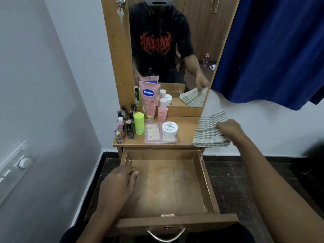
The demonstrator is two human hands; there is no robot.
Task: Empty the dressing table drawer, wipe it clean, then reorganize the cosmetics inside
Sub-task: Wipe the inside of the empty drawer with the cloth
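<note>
The wooden drawer (206,186) is pulled out and holds nothing; its bottom looks dusty. My left hand (119,183) rests on the drawer's left wall, fingers loosely curled over the edge. My right hand (228,128) grips a green-and-white striped cloth (206,132) lying on the right end of the table top (185,123). The cosmetics stand on the top: a pink Vaseline tube (148,100), a small pink bottle (162,110), a lime-green container (139,123), a white jar (169,128) on a clear box (152,133), and several nail-polish bottles (125,123).
A mirror (166,50) rises behind the table top and reflects a person. A white wall with a switch plate (19,163) is on the left. A blue curtain (273,50) hangs at the right. The drawer's metal handle (165,235) is at the front.
</note>
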